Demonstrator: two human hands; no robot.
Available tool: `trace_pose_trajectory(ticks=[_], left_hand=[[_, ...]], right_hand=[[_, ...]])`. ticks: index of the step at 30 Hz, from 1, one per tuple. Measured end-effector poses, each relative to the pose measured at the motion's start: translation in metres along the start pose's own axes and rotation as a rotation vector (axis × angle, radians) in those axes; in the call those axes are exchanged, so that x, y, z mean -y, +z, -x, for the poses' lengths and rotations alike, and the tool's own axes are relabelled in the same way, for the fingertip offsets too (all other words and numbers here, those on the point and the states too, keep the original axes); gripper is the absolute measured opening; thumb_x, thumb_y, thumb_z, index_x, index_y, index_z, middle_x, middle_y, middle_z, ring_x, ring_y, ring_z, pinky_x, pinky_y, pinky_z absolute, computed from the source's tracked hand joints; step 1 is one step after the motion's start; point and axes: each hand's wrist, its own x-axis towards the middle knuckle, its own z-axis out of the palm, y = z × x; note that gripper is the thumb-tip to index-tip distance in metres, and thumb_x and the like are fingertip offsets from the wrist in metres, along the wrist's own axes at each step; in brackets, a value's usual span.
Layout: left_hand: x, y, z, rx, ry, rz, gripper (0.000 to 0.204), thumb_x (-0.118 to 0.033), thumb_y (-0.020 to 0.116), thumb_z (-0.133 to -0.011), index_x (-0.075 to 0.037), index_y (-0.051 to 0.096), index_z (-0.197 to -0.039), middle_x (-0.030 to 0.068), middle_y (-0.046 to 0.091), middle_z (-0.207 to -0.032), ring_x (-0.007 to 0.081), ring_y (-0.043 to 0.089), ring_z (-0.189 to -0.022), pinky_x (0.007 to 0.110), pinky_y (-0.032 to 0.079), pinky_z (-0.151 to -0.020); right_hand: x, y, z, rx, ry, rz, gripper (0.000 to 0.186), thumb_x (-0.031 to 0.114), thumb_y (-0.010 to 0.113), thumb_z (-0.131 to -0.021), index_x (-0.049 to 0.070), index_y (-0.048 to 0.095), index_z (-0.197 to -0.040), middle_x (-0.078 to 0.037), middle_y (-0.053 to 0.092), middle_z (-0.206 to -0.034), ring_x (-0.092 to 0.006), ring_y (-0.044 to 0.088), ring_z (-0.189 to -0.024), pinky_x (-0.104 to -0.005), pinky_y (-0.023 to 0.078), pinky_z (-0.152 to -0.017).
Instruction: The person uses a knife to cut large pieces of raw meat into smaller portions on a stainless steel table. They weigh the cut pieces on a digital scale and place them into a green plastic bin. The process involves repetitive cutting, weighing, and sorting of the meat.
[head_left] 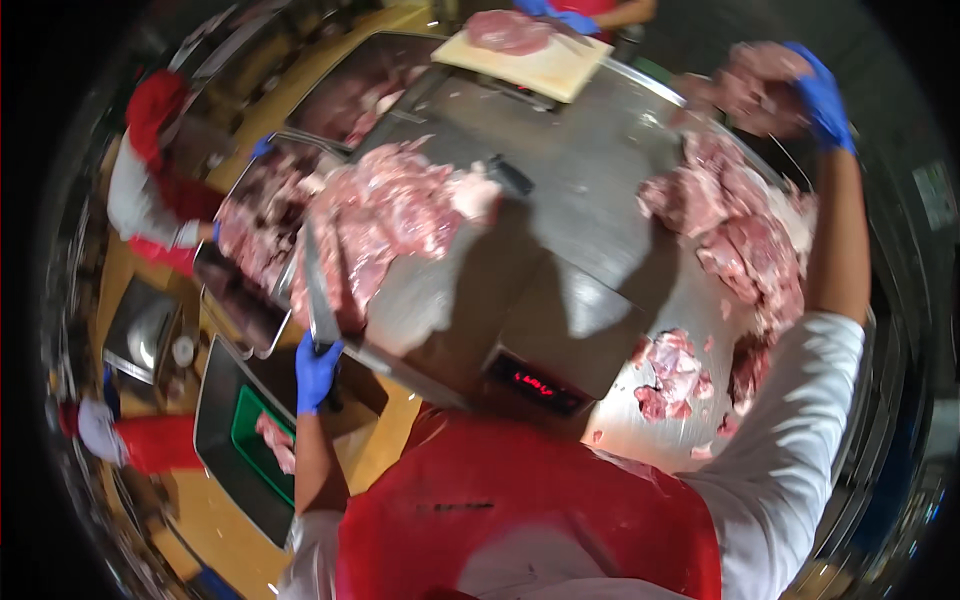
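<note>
A long steel knife with a dark handle (pixel 318 295) is gripped in the blue-gloved left hand (pixel 318 376) near the left side of the silver metal table (pixel 570 160), and a big pink lump of raw meat (pixel 757 90) is held by the blue-gloved right hand (pixel 826 100) at the table's far right edge. The meat looks slippery, so it is best squeezed tightly, while the knife should be kept low and still.

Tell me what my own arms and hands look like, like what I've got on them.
Your left hand and right hand wear blue gloves ending around the wrists. White sleeves reach roughly the elbows, leaving the forearms uncovered. No cables show.
</note>
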Motion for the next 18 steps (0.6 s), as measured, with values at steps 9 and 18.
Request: trace_pose_trajectory(ticks=[9, 18], left_hand=[[0.008, 0.004, -0.011, 0.107, 0.101, -0.147, 0.039, -0.005, 0.068, -0.084, 0.001, 0.056, -0.120, 0.0060, 0.066, -0.098, 0.0124, 0.060, -0.088, 0.031, 0.051, -0.077], [0.018, -0.013, 0.012, 0.096, 0.004, -0.011, 0.032, -0.006, 0.066, -0.086, -0.006, 0.060, -0.117, -0.0012, 0.060, -0.085, 0.0063, 0.053, -0.068, 0.023, 0.045, -0.057]], right_hand=[[-0.153, -0.198, 0.062, -0.275, 0.351, 0.242, 0.049, 0.004, 0.056, -0.084, -0.005, 0.049, -0.131, -0.009, 0.061, -0.115, -0.0169, 0.058, -0.102, -0.0299, 0.048, -0.091], [-0.057, 0.041, 0.065, -0.053, 0.222, -0.038, 0.046, 0.005, 0.061, -0.085, -0.001, 0.052, -0.130, -0.008, 0.060, -0.119, -0.0167, 0.057, -0.108, -0.0297, 0.046, -0.097]])
